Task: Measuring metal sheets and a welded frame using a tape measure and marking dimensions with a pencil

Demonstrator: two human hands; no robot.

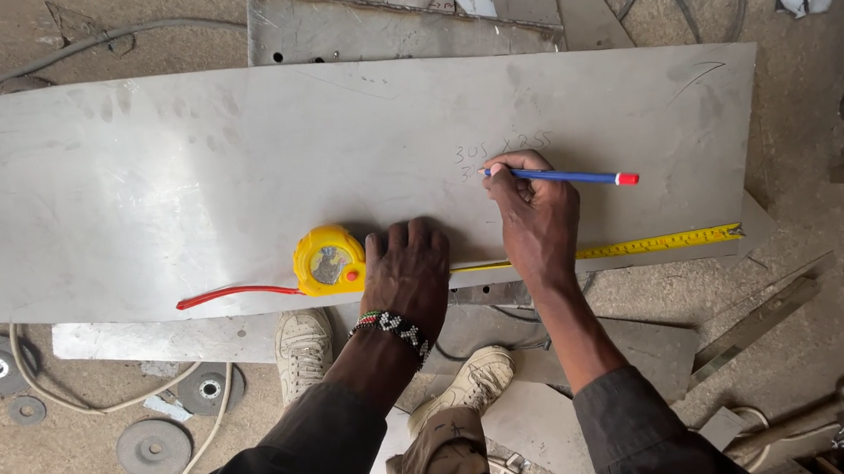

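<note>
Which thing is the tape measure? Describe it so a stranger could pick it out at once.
Start at the large grey metal sheet lying across the floor. Along its near edge, the left hand presses beside a round yellow tape measure, its yellow blade running right. Only it has a red strap, unlike the blue pencil in the right hand.

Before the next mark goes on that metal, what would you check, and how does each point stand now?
1. Large grey metal sheet lies flat: ok.
2. Yellow tape measure case pinned by the left hand: ok.
3. Yellow tape blade runs along the sheet's near edge: ok.
4. Blade's end hooked over the sheet's right edge: cannot tell.
5. Blue pencil with red end gripped in the right hand, tip on the sheet: ok.
6. Tip lined up with a blade marking: cannot tell.
</note>
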